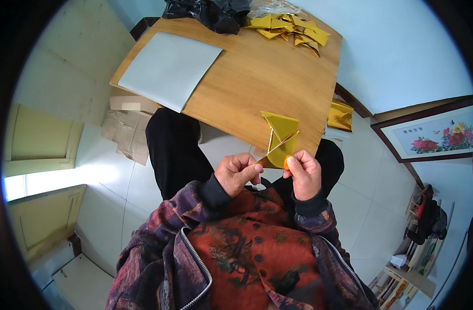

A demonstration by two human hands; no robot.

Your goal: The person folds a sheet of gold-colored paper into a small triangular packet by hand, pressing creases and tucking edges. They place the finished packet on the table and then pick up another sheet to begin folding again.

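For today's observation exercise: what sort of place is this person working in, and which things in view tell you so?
Probably a room in a home. A small wooden table stands on a pale tiled floor, a framed flower picture leans nearby, and both hands fold gold paper.

The foil [281, 140] pinched between the left hand [236, 173] and right hand [304, 174] is shiny gold, as is the pile [290, 30] at the far edge of the honey-brown wooden table [262, 82]. The sheets [169, 68] are pale grey. The bag [210, 13] is black. The jacket [154, 258] has a mottled purple pattern over a red, perhaps floral, top [247, 258]. The trousers [174, 150] are black.
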